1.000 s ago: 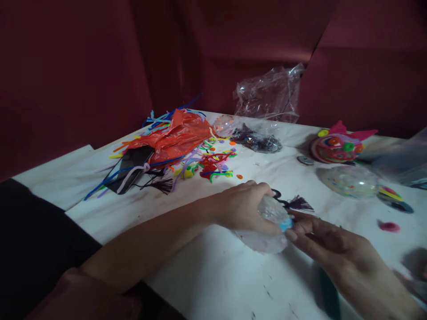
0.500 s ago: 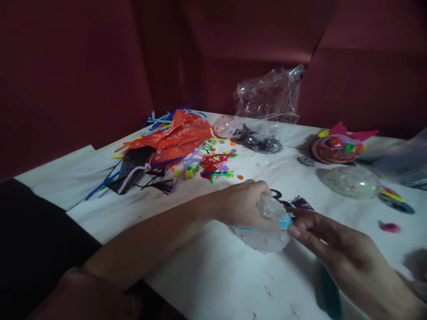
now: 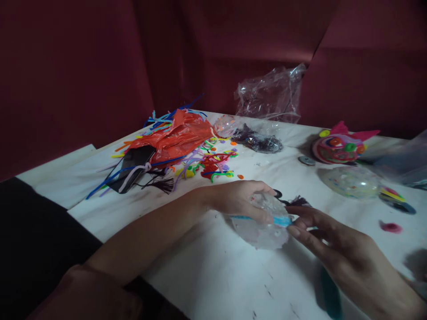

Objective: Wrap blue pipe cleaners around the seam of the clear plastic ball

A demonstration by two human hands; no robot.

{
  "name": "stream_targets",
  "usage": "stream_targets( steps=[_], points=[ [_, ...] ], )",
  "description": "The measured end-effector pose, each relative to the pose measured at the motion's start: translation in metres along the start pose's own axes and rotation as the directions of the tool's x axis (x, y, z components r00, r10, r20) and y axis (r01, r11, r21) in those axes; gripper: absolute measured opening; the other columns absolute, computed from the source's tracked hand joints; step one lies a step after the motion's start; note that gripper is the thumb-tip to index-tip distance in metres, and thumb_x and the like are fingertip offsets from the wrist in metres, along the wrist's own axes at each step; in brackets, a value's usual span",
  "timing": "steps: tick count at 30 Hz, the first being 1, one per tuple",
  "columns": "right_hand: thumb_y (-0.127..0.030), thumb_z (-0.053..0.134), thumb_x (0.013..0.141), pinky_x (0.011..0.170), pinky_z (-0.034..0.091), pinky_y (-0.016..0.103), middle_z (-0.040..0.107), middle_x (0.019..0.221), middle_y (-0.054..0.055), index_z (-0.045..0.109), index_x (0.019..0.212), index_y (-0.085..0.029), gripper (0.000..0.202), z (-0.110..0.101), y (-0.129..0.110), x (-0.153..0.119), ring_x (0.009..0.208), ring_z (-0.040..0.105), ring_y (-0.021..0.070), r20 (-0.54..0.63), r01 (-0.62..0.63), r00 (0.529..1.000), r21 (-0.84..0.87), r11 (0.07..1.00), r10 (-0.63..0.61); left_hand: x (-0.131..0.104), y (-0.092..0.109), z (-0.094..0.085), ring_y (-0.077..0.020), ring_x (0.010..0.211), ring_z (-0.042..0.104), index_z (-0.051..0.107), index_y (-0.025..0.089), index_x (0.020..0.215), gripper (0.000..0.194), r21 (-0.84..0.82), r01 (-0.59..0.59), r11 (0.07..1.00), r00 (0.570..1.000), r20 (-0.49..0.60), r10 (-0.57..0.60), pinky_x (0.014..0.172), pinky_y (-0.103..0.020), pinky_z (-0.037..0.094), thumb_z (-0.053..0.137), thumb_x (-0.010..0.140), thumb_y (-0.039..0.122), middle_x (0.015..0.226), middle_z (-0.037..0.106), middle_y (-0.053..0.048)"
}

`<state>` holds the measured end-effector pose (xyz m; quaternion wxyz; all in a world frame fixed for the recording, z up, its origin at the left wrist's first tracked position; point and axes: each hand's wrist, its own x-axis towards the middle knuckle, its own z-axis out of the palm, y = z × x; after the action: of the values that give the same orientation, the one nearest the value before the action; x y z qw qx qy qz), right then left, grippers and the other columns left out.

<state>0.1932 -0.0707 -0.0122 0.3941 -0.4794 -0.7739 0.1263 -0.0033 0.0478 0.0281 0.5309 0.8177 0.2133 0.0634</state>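
Clear ball (image 3: 263, 224), near the table's (image 3: 213, 275) front edge, now shows more light-blue pipe cleaner (image 3: 267, 219) across it. My left hand (image 3: 240, 201) clamps ball, right hand (image 3: 333, 253) pinches the cleaner's end; wrap progressing.

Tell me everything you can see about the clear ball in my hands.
The clear ball is a see-through, soft-looking sphere with faint pink and coloured specks inside. It rests low on the white table. The left hand grips it from above. A light blue strip runs across its front; the right hand pinches the strip's end at the ball's right side. What the strip is made of is unclear in the dim light.
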Motion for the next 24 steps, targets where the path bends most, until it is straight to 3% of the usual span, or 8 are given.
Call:
stream_targets(
  steps=[3,5,7,11,20,24],
  points=[
    [-0.055,0.042,0.111,0.057,0.044,0.019,0.051,0.098,0.002,0.058,0.098,-0.017,0.043,-0.003,0.000,-0.006,0.082,0.055,0.0190,-0.013,0.016,1.000,-0.073,0.997,-0.017,0.001,0.000,-0.001,-0.0215,0.108,0.053,0.041,0.008,0.128,0.070,0.000,0.013,1.000,1.000,-0.012,-0.013,0.090,-0.032,0.043,0.067,0.069,0.034,0.123,0.053,-0.015],
    [-0.054,0.043,0.110,0.051,0.042,0.018,0.052,0.087,0.002,0.057,0.097,-0.017,0.042,-0.005,0.003,-0.011,0.071,0.054,0.0179,0.019,-0.042,0.999,-0.082,0.996,0.044,0.001,-0.001,-0.003,-0.0214,0.109,0.053,0.042,0.008,0.127,0.068,0.007,0.010,1.000,1.000,-0.013,-0.010,0.091,-0.032,0.043,0.068,0.069,0.033,0.123,0.054,-0.014],
    [-0.057,0.045,0.109,0.049,0.042,0.016,0.050,0.079,0.002,0.057,0.094,-0.015,0.046,-0.006,0.006,-0.014,0.062,0.051,0.0164,0.085,-0.152,0.985,-0.004,0.988,0.152,0.002,-0.002,-0.004,-0.0214,0.110,0.052,0.043,0.009,0.127,0.066,0.004,0.014,1.000,1.000,-0.013,-0.013,0.092,-0.032,0.042,0.068,0.070,0.030,0.124,0.054,-0.013],
    [-0.068,0.056,0.101,0.056,0.045,0.013,0.051,0.079,0.005,0.063,0.086,-0.012,0.059,-0.004,0.009,-0.011,0.069,0.051,0.0185,0.154,-0.326,0.943,0.250,0.912,0.295,0.003,-0.007,-0.005,-0.0224,0.110,0.053,0.043,0.009,0.127,0.063,-0.015,0.015,1.000,1.000,-0.017,-0.015,0.089,-0.033,0.044,0.067,0.071,0.027,0.122,0.055,-0.014],
    [-0.066,0.072,0.083,0.048,0.041,0.014,0.049,0.073,0.008,0.065,0.071,-0.010,0.057,-0.001,0.007,0.002,0.067,0.047,0.0213,0.120,-0.438,0.897,0.359,0.824,0.425,0.002,-0.006,-0.007,-0.0211,0.112,0.051,0.040,0.006,0.129,0.062,-0.050,-0.006,0.999,1.000,0.025,0.007,0.092,-0.032,0.042,0.065,0.075,0.023,0.126,0.053,-0.016],
    [-0.066,0.075,0.076,0.043,0.032,0.013,0.041,0.060,0.006,0.059,0.061,-0.009,0.061,-0.001,0.006,0.012,0.053,0.039,0.0157,0.154,-0.464,0.884,0.391,0.795,0.441,0.004,-0.005,-0.004,-0.0186,0.112,0.051,0.042,0.007,0.127,0.049,-0.130,0.019,0.991,1.000,-0.013,-0.021,0.094,-0.029,0.040,0.054,0.085,0.028,0.128,0.051,-0.016]
  ],
)
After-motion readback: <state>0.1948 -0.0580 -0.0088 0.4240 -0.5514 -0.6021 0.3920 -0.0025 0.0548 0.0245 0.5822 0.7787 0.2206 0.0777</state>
